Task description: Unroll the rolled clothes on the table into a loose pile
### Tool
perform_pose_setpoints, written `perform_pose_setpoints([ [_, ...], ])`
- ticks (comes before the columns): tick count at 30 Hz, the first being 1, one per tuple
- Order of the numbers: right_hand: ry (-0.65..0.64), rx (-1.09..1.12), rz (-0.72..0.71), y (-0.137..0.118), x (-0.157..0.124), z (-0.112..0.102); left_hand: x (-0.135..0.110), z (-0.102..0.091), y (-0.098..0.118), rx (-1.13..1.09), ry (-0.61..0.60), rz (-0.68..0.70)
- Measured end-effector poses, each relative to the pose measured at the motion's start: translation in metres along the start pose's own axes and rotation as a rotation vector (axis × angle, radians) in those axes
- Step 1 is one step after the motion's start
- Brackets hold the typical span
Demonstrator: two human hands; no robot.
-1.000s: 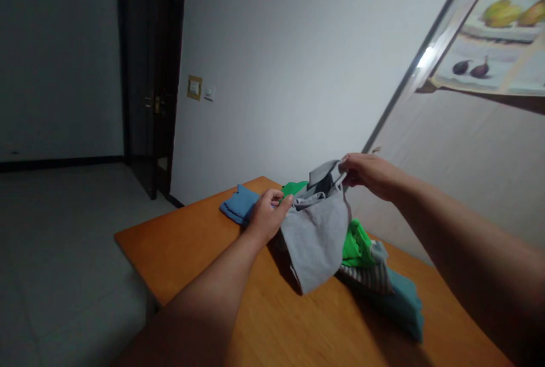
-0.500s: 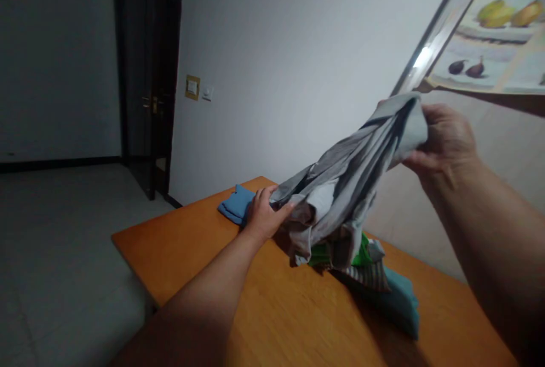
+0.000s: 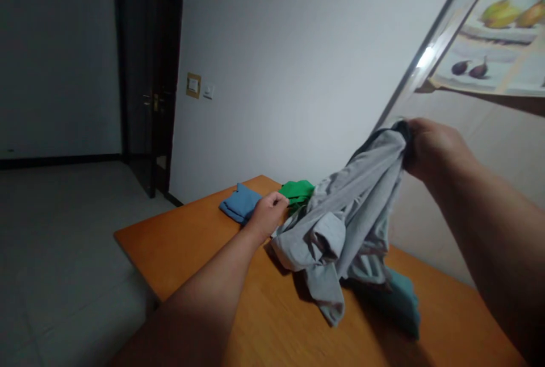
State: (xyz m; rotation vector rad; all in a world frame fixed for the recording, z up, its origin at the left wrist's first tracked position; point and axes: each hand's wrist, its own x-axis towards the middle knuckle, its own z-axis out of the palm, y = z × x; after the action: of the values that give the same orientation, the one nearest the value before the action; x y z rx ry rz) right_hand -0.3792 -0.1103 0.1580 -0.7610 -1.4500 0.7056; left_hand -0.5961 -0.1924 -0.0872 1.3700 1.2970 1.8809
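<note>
Right hand (image 3: 432, 148) is raised off to the right, fist closed tight around one bunched end of a grey shirt (image 3: 344, 225). The shirt hangs down and leftward from that grip in crumpled folds — its lower end trails onto the wooden table (image 3: 179, 253) between the two hands, one loose flap touching the tabletop below and a bit right of the left hand.

Left hand (image 3: 268, 213) sits low and forward over the table, fingers curled, at the shirt's left edge. Looks like a pinch on the fabric there, but can't tell for sure if it grips grey cloth or just rests against it.

Just beyond the left hand's fingertips: a green garment (image 3: 298, 191), partly hidden behind the grey shirt. Just left of the left hand, touching or nearly so — a folded blue cloth (image 3: 240, 205) lying flat near the table's far corner.

Under the hanging shirt, below the right hand, a teal garment (image 3: 400, 301) lies in a heap on the table, mostly in shadow.

Beyond the left hand a pale wall carries a switch plate (image 3: 195, 85), beside a dark door (image 3: 149, 71). Above the right hand, a fruit picture (image 3: 489, 43) on the wall.
</note>
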Motion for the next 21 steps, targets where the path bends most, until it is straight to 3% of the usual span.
perform_pose_setpoints([
  [2, -0.104, -0.188, 0.058, 0.006, -0.011, -0.006, -0.001, 0.000, 0.003, -0.036, -0.024, 0.000],
  [8, -1.048, -0.991, 0.061, 0.039, -0.076, -0.001, 0.000, 0.001, -0.005, -0.002, -0.009, -0.009],
  [9, -1.150, -1.097, 0.027, 0.046, -0.086, 0.003, 0.002, 0.000, -0.008, 0.003, 0.018, -0.012],
  [11, -1.217, -1.257, -0.042, 0.055, -0.098, 0.011, 0.006, -0.003, -0.013, 0.009, 0.089, -0.017],
  [13, -1.202, -1.192, -0.008, 0.053, -0.096, 0.016, 0.010, -0.006, -0.017, 0.001, 0.173, -0.021],
  [15, -1.098, -0.912, 0.127, 0.040, -0.082, 0.017, 0.014, -0.010, -0.020, -0.021, 0.256, -0.032],
  [17, -0.844, -0.563, 0.236, 0.024, -0.060, 0.018, 0.017, -0.014, -0.024, -0.048, 0.353, -0.047],
  [19, -0.498, -0.297, 0.199, 0.014, -0.039, 0.019, 0.020, -0.019, -0.029, -0.061, 0.460, -0.057],
  [21, -0.263, -0.276, 0.121, 0.014, -0.024, 0.021, 0.022, -0.023, -0.032, -0.058, 0.509, -0.063],
])
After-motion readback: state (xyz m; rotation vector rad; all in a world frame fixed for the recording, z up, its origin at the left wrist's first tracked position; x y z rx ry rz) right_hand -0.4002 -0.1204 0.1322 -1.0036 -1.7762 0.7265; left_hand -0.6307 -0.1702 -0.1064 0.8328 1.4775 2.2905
